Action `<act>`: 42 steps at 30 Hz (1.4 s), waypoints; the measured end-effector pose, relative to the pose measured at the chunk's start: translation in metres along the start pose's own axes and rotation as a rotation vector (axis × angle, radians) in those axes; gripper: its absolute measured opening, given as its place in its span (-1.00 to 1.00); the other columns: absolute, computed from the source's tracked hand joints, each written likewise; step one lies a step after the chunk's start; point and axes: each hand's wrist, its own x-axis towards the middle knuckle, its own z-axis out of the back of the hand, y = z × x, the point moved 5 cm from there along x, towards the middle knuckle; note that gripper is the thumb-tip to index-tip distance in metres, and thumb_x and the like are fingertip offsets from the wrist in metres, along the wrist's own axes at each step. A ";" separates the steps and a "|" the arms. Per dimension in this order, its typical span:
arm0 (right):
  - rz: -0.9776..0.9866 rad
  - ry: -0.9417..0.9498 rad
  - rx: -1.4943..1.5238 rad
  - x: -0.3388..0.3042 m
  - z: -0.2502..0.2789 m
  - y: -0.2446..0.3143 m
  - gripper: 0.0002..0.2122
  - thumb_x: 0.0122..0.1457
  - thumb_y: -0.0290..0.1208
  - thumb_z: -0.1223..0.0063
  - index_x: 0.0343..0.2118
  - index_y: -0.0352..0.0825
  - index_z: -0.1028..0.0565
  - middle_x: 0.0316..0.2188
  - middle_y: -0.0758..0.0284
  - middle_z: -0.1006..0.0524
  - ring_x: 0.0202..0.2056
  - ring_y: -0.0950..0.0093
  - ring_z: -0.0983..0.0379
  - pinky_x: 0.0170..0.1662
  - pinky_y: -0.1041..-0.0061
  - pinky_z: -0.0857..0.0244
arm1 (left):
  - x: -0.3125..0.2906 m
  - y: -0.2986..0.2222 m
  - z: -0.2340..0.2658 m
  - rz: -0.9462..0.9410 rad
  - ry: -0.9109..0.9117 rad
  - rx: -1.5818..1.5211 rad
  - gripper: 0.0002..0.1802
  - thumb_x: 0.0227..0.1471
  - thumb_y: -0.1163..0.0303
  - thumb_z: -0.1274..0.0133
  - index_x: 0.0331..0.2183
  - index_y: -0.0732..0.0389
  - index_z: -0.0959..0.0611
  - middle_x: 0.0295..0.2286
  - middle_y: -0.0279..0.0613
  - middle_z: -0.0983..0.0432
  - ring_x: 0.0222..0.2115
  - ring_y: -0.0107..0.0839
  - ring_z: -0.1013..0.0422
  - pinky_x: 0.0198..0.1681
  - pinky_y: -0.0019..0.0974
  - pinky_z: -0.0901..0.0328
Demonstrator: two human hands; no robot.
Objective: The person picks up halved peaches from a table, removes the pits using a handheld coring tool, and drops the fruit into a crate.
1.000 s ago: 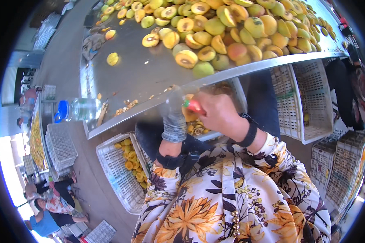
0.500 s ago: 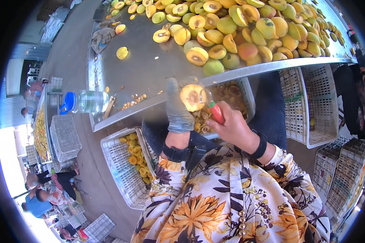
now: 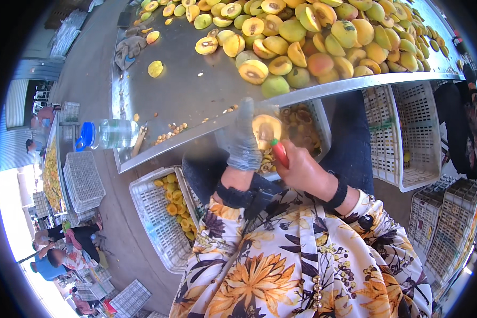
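Observation:
My left hand (image 3: 244, 140), in a grey glove, is closed on a yellow peach half (image 3: 266, 130), its cut face turned up and toward my right hand. My bare right hand (image 3: 305, 169) grips a pitting tool (image 3: 280, 152) by its red handle, which has a green collar. The tool's metal tip is at the brown pit hollow of the half and is mostly lost against it. Both hands are just off the near edge of the metal table (image 3: 185, 100), over a white crate (image 3: 326, 124) holding brownish pieces that look like pits and scraps.
Many peach halves (image 3: 302, 47) are heaped across the far side of the table. A grey glove (image 3: 127, 51) and a blue-capped clear bottle (image 3: 116, 133) are at its left. A crate of orange halves (image 3: 153, 222) stands by my left leg, white crates (image 3: 403, 138) at right.
My left hand has shifted right with the peach half, bringing it against the tool. The metal loop, visible before beside the half, is now hidden at its hollow.

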 end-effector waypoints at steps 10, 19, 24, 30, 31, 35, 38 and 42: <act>-0.027 0.261 0.180 0.010 -0.003 -0.006 -0.93 -0.02 -0.55 0.05 -0.44 -0.36 -0.36 -0.62 0.32 -0.36 -0.54 0.54 -0.27 -0.43 0.52 -0.21 | 0.001 -0.004 0.006 0.071 0.226 0.058 -0.42 0.01 -0.02 0.07 -0.30 0.41 -0.52 -0.44 -0.05 -0.51 -0.53 -0.32 -0.47 -0.42 -0.38 -0.40; 0.010 0.259 0.020 0.008 -0.011 -0.008 -0.97 -0.02 -0.58 0.11 -0.48 -0.35 -0.33 -0.65 0.36 -0.34 -0.61 0.58 -0.26 -0.51 0.57 -0.19 | -0.016 -0.009 -0.012 0.207 0.182 -0.090 -0.66 -0.03 0.21 -0.04 -0.34 0.32 -0.51 -0.39 -0.01 -0.47 -0.46 -0.26 -0.45 -0.47 -0.25 -0.41; -0.222 0.441 0.245 0.005 -0.010 0.007 -0.96 -0.04 -0.60 0.16 -0.48 -0.35 -0.33 -0.73 0.40 -0.31 -0.78 0.62 -0.23 -0.73 0.60 -0.11 | -0.015 -0.009 -0.008 0.201 0.311 -0.063 -0.66 -0.04 0.25 -0.01 -0.36 0.38 -0.51 -0.43 0.02 -0.48 -0.48 -0.20 -0.45 -0.48 -0.23 -0.41; -0.478 0.654 0.605 -0.003 -0.020 0.007 -0.92 0.01 -0.59 0.15 -0.40 -0.35 -0.32 -0.73 0.45 -0.27 -0.80 0.68 -0.15 -0.77 0.66 -0.03 | -0.006 -0.005 -0.007 0.214 0.457 0.053 -0.58 -0.08 0.11 -0.02 -0.44 0.36 -0.53 -0.54 0.01 -0.47 -0.61 -0.22 -0.43 -0.55 -0.28 -0.37; -0.538 0.694 0.747 -0.004 -0.021 0.007 -0.91 0.03 -0.58 0.12 -0.36 -0.35 -0.32 -0.70 0.44 -0.27 -0.76 0.70 -0.15 -0.76 0.68 -0.03 | -0.007 -0.006 -0.009 0.214 0.456 0.052 -0.58 -0.08 0.11 -0.02 -0.44 0.36 -0.53 -0.54 0.01 -0.47 -0.61 -0.22 -0.43 -0.55 -0.28 -0.37; -0.601 0.783 1.122 -0.001 -0.022 0.006 -0.86 0.06 -0.57 0.08 -0.29 -0.34 -0.34 -0.72 0.46 -0.23 -0.78 0.75 -0.08 -0.79 0.73 0.05 | -0.019 -0.009 -0.031 0.336 0.365 -0.277 -0.54 -0.07 -0.02 0.02 -0.45 0.26 -0.52 -0.55 -0.08 -0.47 -0.62 -0.25 -0.42 -0.57 -0.31 -0.35; -0.525 0.864 1.295 -0.005 -0.015 0.013 -0.85 0.07 -0.57 0.08 -0.27 -0.35 -0.34 -0.73 0.45 -0.23 -0.81 0.76 -0.05 -0.79 0.74 0.06 | -0.014 -0.006 -0.029 0.341 0.278 -0.334 -0.50 -0.06 -0.13 0.05 -0.40 0.16 -0.50 -0.52 -0.18 -0.46 -0.63 -0.28 -0.41 -0.58 -0.31 -0.33; -0.368 0.864 1.405 -0.004 0.009 0.014 -0.85 0.09 -0.57 0.13 -0.25 -0.35 -0.33 -0.76 0.48 -0.21 -0.81 0.74 -0.08 -0.78 0.74 0.03 | -0.021 -0.025 0.001 0.250 0.022 -0.309 -0.55 -0.06 -0.10 0.04 -0.36 0.11 -0.51 -0.48 -0.23 -0.47 -0.55 -0.34 -0.41 -0.62 -0.37 -0.30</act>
